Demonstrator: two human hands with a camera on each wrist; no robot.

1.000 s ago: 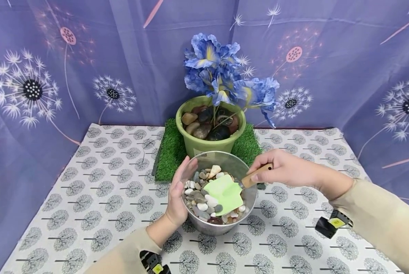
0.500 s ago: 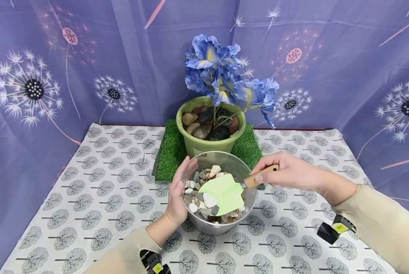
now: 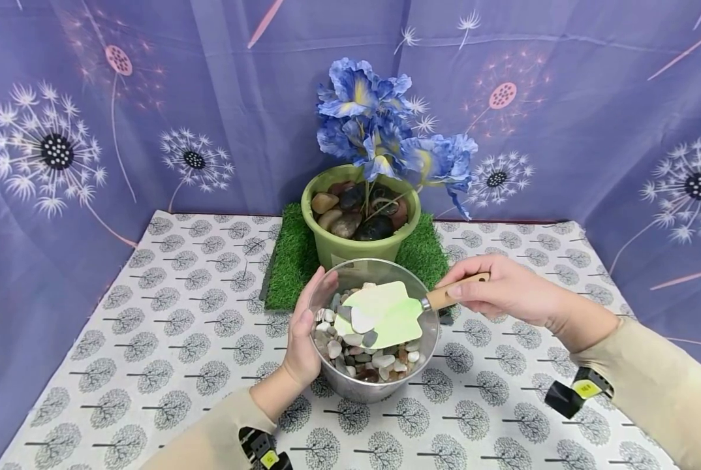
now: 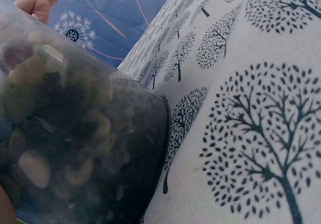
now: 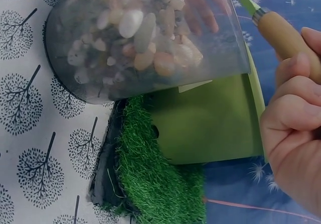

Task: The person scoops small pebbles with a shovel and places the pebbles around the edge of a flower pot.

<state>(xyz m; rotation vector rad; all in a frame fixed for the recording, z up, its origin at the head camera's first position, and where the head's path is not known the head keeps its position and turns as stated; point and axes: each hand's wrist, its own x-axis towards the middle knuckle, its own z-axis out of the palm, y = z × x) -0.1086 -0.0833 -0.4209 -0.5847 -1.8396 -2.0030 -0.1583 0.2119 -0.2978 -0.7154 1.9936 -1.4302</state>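
Observation:
A clear bucket (image 3: 369,391) with pebbles (image 3: 380,360) in it stands on the tree-print cloth. My left hand (image 3: 302,336) rests along its left wall, fingers extended. In my right hand (image 3: 494,290) I grip the wooden handle of a light green trowel (image 3: 400,323). Its blade is over the pebbles, inside the rim as seen from the head, and carries a white stone and several grey ones. The right wrist view shows my fingers curled around the wooden handle (image 5: 283,33), with most of the blade outside that view.
Right behind the bucket is a green flowerpot (image 3: 359,250) with large dark and brown stones and blue irises (image 3: 380,124). It stands on a square of artificial grass (image 3: 288,274). Purple dandelion-print fabric (image 3: 239,85) hangs at the back and sides.
The trowel has risen out of the pebbles with stones on its blade, and my right hand has shifted slightly to the right. My left hand and the bucket have stayed put.

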